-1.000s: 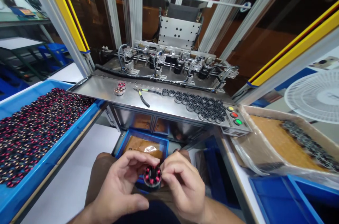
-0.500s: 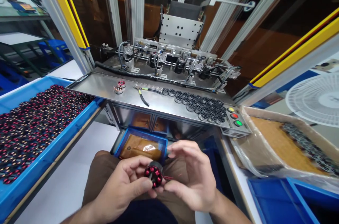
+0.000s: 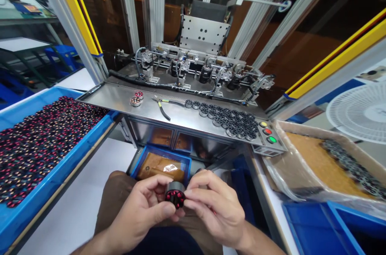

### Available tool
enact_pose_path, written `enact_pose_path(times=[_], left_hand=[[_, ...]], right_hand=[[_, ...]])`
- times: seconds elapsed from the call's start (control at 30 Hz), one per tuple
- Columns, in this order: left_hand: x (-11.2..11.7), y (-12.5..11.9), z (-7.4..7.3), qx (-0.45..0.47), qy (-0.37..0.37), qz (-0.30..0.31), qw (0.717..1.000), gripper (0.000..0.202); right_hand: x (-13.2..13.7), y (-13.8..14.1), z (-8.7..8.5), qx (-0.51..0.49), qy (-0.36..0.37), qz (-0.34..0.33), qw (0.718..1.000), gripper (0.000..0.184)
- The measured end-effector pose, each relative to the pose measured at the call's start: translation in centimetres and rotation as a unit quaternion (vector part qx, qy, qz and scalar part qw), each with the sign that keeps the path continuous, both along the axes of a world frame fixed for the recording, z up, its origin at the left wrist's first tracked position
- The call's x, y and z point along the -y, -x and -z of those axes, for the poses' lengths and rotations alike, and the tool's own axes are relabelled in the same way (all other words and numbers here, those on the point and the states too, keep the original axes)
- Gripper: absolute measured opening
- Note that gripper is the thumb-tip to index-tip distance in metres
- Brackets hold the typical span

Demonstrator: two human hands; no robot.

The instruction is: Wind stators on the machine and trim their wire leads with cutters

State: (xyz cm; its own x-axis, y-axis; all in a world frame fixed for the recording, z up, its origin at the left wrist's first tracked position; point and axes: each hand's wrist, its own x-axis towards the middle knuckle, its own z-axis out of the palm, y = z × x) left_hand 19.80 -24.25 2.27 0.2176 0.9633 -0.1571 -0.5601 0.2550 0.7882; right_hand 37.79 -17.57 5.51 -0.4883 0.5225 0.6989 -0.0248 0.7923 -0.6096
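My left hand is closed around a small motor, a dark round ring with red-wound coils facing up and toward me. Drawn in close, my right hand pinches at the motor's right edge, where its thin red wires come out. A bit of red wire shows by the right palm; most of the wire is hidden by the fingers. Both hands are above my lap, in front of a blue tray lined with brown paper.
Cutting pliers, two copper-and-red wound stators and several dark metal rings lie on the steel ledge. A blue bin of wound stators stands left. At right are coloured push buttons, a lined carton and a fan.
My right hand has gone from spread fingers to a pinch at the motor's right edge. The motor has tipped a little, showing more of its outer ring. The left hand keeps its hold.
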Motion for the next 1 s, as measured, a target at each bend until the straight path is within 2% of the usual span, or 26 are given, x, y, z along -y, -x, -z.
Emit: enact_pose_path(times=[0.13, 0.23, 0.27, 0.3, 0.37, 0.4, 0.43, 0.47, 0.53, 0.67, 0.73, 0.77, 0.8, 0.83, 0.9, 0.93, 0.97, 1.0], left_hand=[[-0.3, -0.1, -0.3, 0.064, -0.068, -0.058, 0.994, 0.051], [-1.2, 0.0, -0.6, 0.102, -0.087, -0.099, 0.986, 0.060], [-1.5, 0.0, -0.7, 0.108, -0.075, -0.076, 0.988, 0.056], [-1.8, 0.0, -0.7, 0.115, -0.053, -0.021, 0.992, 0.053], [-2.2, 0.0, -0.5, 0.125, -0.015, 0.130, 0.984, 0.057], [-2.2, -0.1, -0.5, 0.126, -0.007, 0.185, 0.974, 0.059], [-2.1, -0.1, -0.4, 0.125, -0.008, 0.210, 0.970, 0.055], [-2.0, -0.2, -0.4, 0.121, -0.016, 0.200, 0.972, 0.047], [-1.6, -0.4, -0.6, 0.106, -0.032, 0.117, 0.987, 0.030], [-1.2, -0.4, -1.4, 0.111, -0.067, -0.025, 0.991, 0.034], [-1.5, -0.3, -1.7, 0.132, -0.093, -0.071, 0.984, 0.037], [-1.7, -0.3, -1.7, 0.138, -0.095, -0.074, 0.983, 0.038], [-2.0, -0.2, -1.8, 0.139, -0.085, -0.053, 0.985, 0.036], [-2.3, -0.1, -1.7, 0.138, -0.062, 0.001, 0.988, 0.035], [-2.7, 0.1, -1.6, 0.132, -0.011, 0.155, 0.979, 0.047], [-2.8, 0.2, -1.5, 0.129, 0.000, 0.213, 0.969, 0.050], [-2.8, 0.2, -1.4, 0.123, -0.002, 0.238, 0.964, 0.048], [-2.7, 0.2, -1.4, 0.113, -0.013, 0.226, 0.968, 0.042]], right_hand=[[0.4, 0.4, -0.4, 0.014, 0.020, 0.053, 0.998, 0.018], [0.3, 0.6, -0.8, 0.013, 0.030, 0.047, 0.998, 0.017], [0.2, 0.6, -0.9, 0.017, 0.024, 0.035, 0.999, 0.017], [0.1, 0.5, -1.0, 0.023, 0.016, 0.020, 0.999, 0.016], [-0.2, 0.3, -1.2, 0.036, 0.003, -0.004, 0.999, 0.013], [-0.3, 0.2, -1.3, 0.040, -0.001, -0.010, 0.999, 0.011], [-0.4, 0.1, -1.4, 0.042, -0.007, -0.011, 0.999, 0.011], [-0.4, 0.0, -1.6, 0.043, -0.013, -0.007, 0.999, 0.011], [-0.4, 0.0, -2.0, 0.047, -0.021, 0.014, 0.999, 0.013], [0.0, 0.4, -2.6, 0.035, 0.030, 0.059, 0.997, 0.015], [0.0, 0.6, -2.8, 0.014, 0.064, 0.052, 0.996, 0.014], [0.0, 0.7, -2.9, 0.008, 0.072, 0.041, 0.997, 0.013], [0.0, 0.8, -3.0, 0.006, 0.075, 0.026, 0.997, 0.013], [-0.1, 0.8, -3.2, 0.006, 0.073, 0.010, 0.997, 0.012], [-0.3, 0.7, -3.6, 0.013, 0.058, -0.014, 0.998, 0.011], [-0.4, 0.6, -3.8, 0.016, 0.050, -0.016, 0.998, 0.011], [-0.4, 0.6, -4.0, 0.020, 0.041, -0.014, 0.999, 0.011], [-0.4, 0.5, -4.1, 0.025, 0.033, -0.005, 0.999, 0.011]])
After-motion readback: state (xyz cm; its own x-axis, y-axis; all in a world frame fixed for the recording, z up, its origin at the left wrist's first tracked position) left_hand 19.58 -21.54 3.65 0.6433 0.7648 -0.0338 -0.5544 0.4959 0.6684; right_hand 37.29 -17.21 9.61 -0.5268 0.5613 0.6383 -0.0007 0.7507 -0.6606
